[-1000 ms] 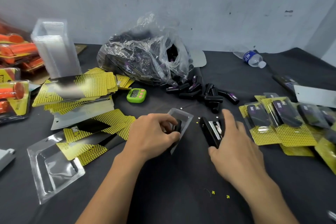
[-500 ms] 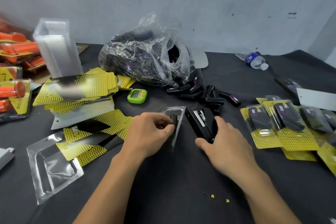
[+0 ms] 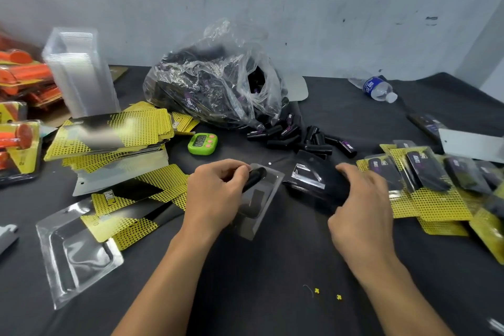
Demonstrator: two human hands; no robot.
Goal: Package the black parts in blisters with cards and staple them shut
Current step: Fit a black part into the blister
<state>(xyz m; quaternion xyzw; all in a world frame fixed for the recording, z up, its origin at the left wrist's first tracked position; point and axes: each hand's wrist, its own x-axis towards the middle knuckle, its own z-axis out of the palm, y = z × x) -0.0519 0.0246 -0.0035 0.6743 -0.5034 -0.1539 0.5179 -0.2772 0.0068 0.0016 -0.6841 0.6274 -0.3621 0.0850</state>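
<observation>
Black part (image 3: 255, 176) pinched by L hand (image 3: 215, 194); purple labels (image 3: 285, 131) nearby illegible.

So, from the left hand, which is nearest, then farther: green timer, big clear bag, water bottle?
1. Green plastic timer, just behind the left hand.
2. Clear plastic bag of black parts, farther back.
3. Clear plastic water bottle, far back right.

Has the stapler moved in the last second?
Yes. The stapler, gripped by the right hand, has shifted farther back, toward the loose black parts; the green timer has stayed put.
</observation>
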